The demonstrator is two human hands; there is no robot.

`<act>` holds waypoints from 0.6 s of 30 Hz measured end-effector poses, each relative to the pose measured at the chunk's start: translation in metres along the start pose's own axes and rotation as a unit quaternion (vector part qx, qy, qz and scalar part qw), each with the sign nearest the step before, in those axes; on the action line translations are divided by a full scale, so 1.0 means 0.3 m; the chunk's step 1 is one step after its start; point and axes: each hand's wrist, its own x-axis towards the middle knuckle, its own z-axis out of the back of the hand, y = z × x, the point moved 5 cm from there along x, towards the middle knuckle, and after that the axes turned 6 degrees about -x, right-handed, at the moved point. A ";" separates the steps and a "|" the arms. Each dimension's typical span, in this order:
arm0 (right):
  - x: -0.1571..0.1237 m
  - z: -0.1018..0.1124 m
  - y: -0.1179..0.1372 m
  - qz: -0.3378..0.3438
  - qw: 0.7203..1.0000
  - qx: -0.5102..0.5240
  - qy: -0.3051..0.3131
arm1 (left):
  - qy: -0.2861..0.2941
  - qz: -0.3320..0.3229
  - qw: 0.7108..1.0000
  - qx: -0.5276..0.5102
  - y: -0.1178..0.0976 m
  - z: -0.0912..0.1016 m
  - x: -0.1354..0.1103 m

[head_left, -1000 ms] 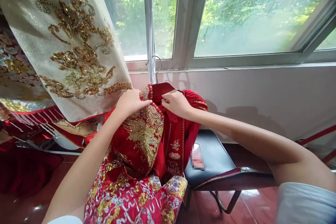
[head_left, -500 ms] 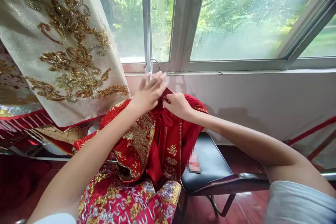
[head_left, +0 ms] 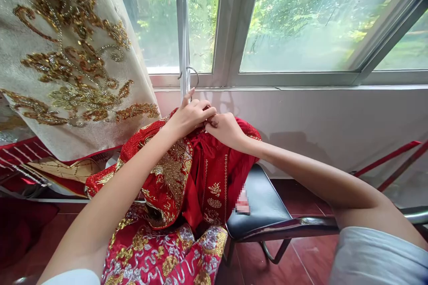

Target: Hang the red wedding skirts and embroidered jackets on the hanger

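A red garment with gold and silver embroidery hangs in front of me on a hanger whose metal hook shows above my fingers. My left hand pinches the garment's collar at the top, fingers curled, one finger raised. My right hand is closed on the same collar edge, its fingertips touching those of the left. The lower part of the garment drapes down toward me.
A cream fabric with gold sequin scrollwork hangs at the left. A black-seated chair stands right of the garment, with a small blurred item on it. A window and sill run behind, with red poles at right.
My left hand moved from the embroidered chest up to the collar and closed there beside my right hand. The view shifted slightly to the right and upward.
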 end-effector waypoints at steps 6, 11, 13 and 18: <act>-0.030 0.007 0.025 0.016 0.993 -0.114 0.010 | -0.033 0.009 0.999 -0.011 -0.003 -0.008 0.003; -0.064 0.026 0.043 0.086 0.975 -0.205 0.003 | -0.046 0.018 0.999 -0.012 -0.006 -0.002 -0.002; -0.078 0.018 0.049 0.186 0.955 -0.230 0.008 | -0.046 0.021 0.999 -0.006 -0.008 -0.002 -0.001; -0.069 -0.044 0.019 0.313 0.905 -0.288 0.029 | -0.039 0.027 0.999 0.004 -0.009 -0.021 0.007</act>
